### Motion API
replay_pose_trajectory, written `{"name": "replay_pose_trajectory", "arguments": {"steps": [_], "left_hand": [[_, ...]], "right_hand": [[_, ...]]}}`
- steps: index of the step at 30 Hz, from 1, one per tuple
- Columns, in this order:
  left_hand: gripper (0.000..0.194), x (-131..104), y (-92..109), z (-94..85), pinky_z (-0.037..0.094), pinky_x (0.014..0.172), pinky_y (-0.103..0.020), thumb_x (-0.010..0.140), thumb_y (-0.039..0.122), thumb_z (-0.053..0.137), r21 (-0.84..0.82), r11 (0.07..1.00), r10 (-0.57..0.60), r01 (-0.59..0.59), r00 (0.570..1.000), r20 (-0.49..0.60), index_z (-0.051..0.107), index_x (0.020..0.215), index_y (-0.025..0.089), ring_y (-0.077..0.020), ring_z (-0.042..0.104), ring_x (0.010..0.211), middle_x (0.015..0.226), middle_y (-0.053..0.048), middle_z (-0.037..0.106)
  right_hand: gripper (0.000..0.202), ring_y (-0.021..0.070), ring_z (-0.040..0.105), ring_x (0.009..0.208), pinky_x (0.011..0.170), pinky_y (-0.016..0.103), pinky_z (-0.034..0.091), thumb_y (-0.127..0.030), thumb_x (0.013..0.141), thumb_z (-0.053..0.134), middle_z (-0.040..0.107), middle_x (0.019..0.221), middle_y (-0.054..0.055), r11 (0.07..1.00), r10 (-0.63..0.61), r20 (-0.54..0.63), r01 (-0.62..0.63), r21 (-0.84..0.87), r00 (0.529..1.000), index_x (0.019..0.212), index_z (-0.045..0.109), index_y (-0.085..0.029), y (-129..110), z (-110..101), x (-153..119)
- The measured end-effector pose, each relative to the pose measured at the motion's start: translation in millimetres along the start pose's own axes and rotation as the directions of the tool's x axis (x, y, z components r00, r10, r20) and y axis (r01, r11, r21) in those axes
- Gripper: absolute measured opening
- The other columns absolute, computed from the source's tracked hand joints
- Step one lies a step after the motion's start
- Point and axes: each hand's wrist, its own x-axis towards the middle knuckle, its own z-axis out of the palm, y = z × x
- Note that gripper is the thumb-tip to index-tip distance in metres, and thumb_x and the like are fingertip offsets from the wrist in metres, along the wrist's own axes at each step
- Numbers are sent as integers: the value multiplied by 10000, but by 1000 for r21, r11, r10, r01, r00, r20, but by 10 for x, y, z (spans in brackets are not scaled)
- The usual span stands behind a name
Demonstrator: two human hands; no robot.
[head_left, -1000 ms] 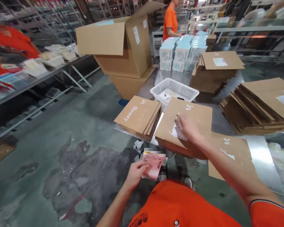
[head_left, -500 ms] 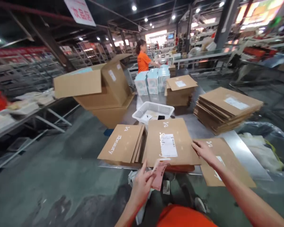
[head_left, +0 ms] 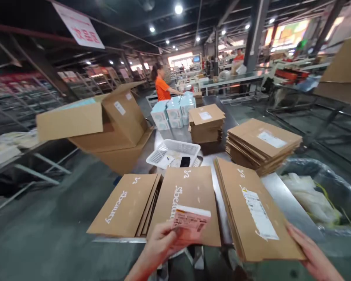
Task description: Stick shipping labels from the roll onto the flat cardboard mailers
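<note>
My left hand (head_left: 162,239) pinches a small wad of pinkish printed shipping labels (head_left: 192,220), held over the front edge of the middle flat carton (head_left: 194,187). That carton is brown, with white lettering and no label in sight on its face. To the right, my right hand (head_left: 308,246) grips the right edge of a flat carton (head_left: 240,207) bearing a white shipping label (head_left: 261,214). It lies over another carton whose left edge shows beneath. The right thumb is hidden. Several brown flat cartons (head_left: 124,203) lean in a stack on the left.
Behind the cartons, a white plastic basket (head_left: 183,145) holds a black phone (head_left: 185,161) and papers. Stacked cartons (head_left: 263,138), pale blue boxes (head_left: 160,113) and a large open box (head_left: 119,125) stand around the metal table. A co-worker (head_left: 162,88) stands at the far end.
The labelled carton has moved from the middle to the right with my right hand, uncovering an unlabelled one. My left hand has raised the labels over the middle carton. The view has shifted right.
</note>
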Motion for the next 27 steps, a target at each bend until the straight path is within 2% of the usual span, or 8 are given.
{"name": "replay_pose_trajectory", "arguments": {"steps": [3, 8, 11, 13, 16, 19, 22, 27], "left_hand": [[490, 46, 194, -226, 543, 758, -368, 638, 622, 711, 6, 1000, 22, -21, 949, -314, 776, 705, 140, -270, 662, 755, 763, -95, 746], [515, -258, 294, -689, 572, 699, -375, 502, 566, 820, -213, 971, -98, -105, 641, -762, 751, 773, 133, -298, 690, 805, 816, -102, 753], [510, -416, 233, -764, 577, 756, -414, 473, 518, 848, -282, 952, -145, -119, 638, -757, 742, 781, 126, -323, 694, 853, 816, -110, 755], [515, -449, 172, -755, 569, 806, -425, 481, 509, 845, -255, 960, -119, -119, 650, -751, 739, 802, 120, -332, 688, 898, 806, -107, 753], [525, -390, 112, -727, 555, 854, -407, 521, 514, 825, -208, 971, -73, -114, 692, -718, 734, 859, 123, -320, 676, 949, 839, -92, 752], [482, -241, 122, -701, 563, 787, -346, 509, 509, 845, -251, 965, -89, -74, 810, -579, 725, 796, 140, -289, 678, 909, 867, -86, 751], [466, -26, 153, -639, 544, 645, -293, 505, 515, 852, -293, 956, -125, 10, 918, -376, 721, 754, 143, -250, 678, 773, 808, -81, 744], [443, 537, 81, -381, 472, 551, -229, 479, 469, 875, -359, 921, -213, 153, 968, -134, 700, 691, 122, -152, 602, 579, 651, -38, 694]], "right_hand": [[567, 337, 515, 1254, 922, 409, 513, -646, 617, 596, 577, 1339, 137, 979, -151, 152, 168, -112, 977, 1018, 628, -247, -381, 645, -18], [353, 305, 659, 872, 739, 395, 482, -563, 794, 489, 707, 900, 107, 635, -336, 531, 603, -483, 778, 895, 564, -233, -884, 1649, -340], [294, 270, 632, 714, 628, 335, 403, -515, 827, 507, 653, 728, 85, 399, -311, 575, 653, -644, 757, 763, 507, -228, -977, 1931, -569], [306, 235, 608, 691, 601, 302, 371, -508, 818, 536, 628, 705, 64, 417, -330, 580, 666, -618, 745, 719, 487, -224, -1038, 1959, -702], [318, 181, 584, 669, 577, 266, 386, -532, 792, 572, 621, 720, 16, 709, -361, 564, 612, -352, 742, 778, 520, -218, -1166, 1699, -783], [443, 189, 623, 674, 558, 275, 442, -536, 739, 662, 674, 835, 10, 939, -300, 429, 343, -25, 852, 1074, 550, -268, -1169, 1027, -724], [534, 231, 638, 637, 522, 330, 469, -503, 656, 747, 702, 907, 52, 989, -142, 184, 134, 55, 973, 1128, 572, -323, -844, 147, -559], [405, 326, 680, 771, 642, 433, 529, -517, 625, 697, 720, 929, 98, 983, -74, -86, 58, -175, 994, 981, 627, -336, 33, -740, -2]]}}
